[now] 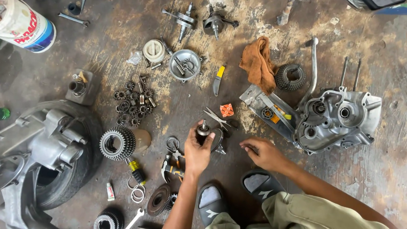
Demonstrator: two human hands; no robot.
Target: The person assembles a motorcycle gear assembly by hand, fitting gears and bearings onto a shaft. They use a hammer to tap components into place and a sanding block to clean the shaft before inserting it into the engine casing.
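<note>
The small round metal part [203, 129], dark with a short shaft poking up from its middle, sits just left of the centre of the frame, pinched in the fingers of my left hand [196, 153]. That hand is closed around it from below, thumb on one side and fingertips on the other, holding it above the stained concrete floor [392, 165]. Just right of the part, close against the left hand's fingertips, a dark toothed gear [218, 140] lies on the floor.

My right hand [263, 153] rests low at centre right, fingers curled toward the floor. I cannot tell whether it grips anything; nothing shows between the fingers.

Just above the part lie a pair of thin pliers [216, 117] and a small orange piece [227, 110]. To the right of the frame sits a grey engine casing [338, 119] with two studs standing up from it. An orange rag [259, 63] lies crumpled in the upper middle, with a black sprocket [290, 76] just beside it. Left of centre a ribbed clutch gear [117, 143] stands near a scatter of small gears [133, 102]. A large casing with a tyre [43, 155] fills the lower left. A yellow-handled screwdriver [136, 170] lies below the ribbed gear. My two sandalled feet [237, 191] show at the bottom centre.
</note>
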